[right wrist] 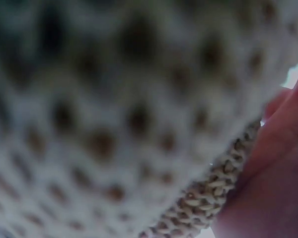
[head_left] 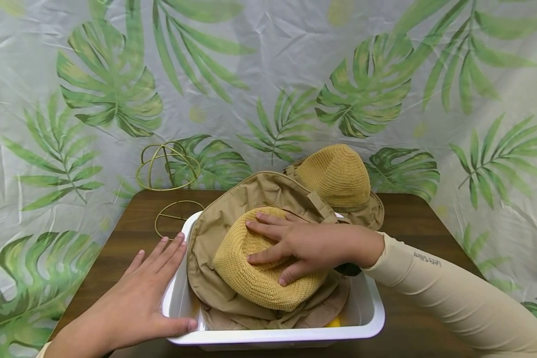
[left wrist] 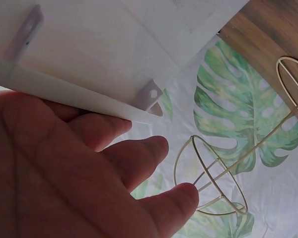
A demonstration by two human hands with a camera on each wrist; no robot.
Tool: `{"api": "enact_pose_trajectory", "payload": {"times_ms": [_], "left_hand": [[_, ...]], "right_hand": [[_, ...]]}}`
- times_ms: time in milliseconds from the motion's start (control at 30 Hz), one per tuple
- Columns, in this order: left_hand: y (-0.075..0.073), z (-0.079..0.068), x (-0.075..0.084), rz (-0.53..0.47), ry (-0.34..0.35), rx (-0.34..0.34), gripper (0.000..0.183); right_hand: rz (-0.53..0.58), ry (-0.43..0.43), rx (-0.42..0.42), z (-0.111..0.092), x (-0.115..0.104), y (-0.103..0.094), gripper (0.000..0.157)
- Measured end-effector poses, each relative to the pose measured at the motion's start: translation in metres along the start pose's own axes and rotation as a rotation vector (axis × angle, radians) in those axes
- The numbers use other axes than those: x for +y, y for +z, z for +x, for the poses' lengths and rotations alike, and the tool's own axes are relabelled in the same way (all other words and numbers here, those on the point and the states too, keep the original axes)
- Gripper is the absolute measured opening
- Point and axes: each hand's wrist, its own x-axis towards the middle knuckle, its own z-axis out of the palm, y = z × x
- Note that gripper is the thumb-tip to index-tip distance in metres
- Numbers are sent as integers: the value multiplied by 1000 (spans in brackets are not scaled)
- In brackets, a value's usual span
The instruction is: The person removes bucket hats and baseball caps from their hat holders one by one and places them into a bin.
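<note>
A hat with a yellow knitted crown (head_left: 250,293) and a wide tan fabric brim (head_left: 206,248) lies in a white plastic tub (head_left: 268,337), its brim rising over the back rim. My right hand (head_left: 304,246) presses down on the crown with fingers spread, and the knit dents under it. Close, blurred knit (right wrist: 114,124) fills most of the right wrist view beside that palm. With straight fingers, my left hand (head_left: 138,293) rests along the tub's left rim, the thumb over the near corner. The left wrist view shows the tub's outer side (left wrist: 99,54) above those fingers.
Behind the tub at right sits a second yellow knitted hat (head_left: 335,174) with a tan brim. A gold wire stand (head_left: 167,189) rises at the back left of the dark wooden table (head_left: 138,214). Something bright yellow (head_left: 334,322) shows under the brim inside the tub. A leaf-patterned cloth (head_left: 268,64) hangs behind.
</note>
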Motion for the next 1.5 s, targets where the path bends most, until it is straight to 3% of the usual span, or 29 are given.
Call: {"api": "enact_pose_trajectory", "payload": {"times_ms": [267, 367, 500, 633, 833, 1000, 1200, 1300, 1500], "left_hand": [[0, 0, 0, -5, -10, -6, 116], [0, 0, 0, -11, -12, -5, 116], [2, -1, -1, -12, -10, -1, 116], [2, -1, 0, -3, -6, 4, 117], [1, -1, 0, 2, -3, 10, 116], [2, -1, 0, -1, 5, 17, 116], [4, -2, 0, 8, 11, 24, 116], [4, -2, 0, 14, 13, 25, 116], [4, -1, -2, 21, 12, 21, 117]], "right_hand": [[96, 35, -74, 3, 2, 8, 60], [59, 47, -68, 3, 2, 6, 61], [-10, 59, -4, -4, 1, -7, 63], [-93, 70, 112, -14, 3, -27, 68], [-220, 169, 240, -21, 25, -48, 74], [-177, 255, 203, -18, 51, -50, 77], [-57, 300, 81, -9, 67, -42, 82], [-9, 276, 51, -6, 66, -39, 82], [30, 205, 73, -6, 48, -36, 83]]}}
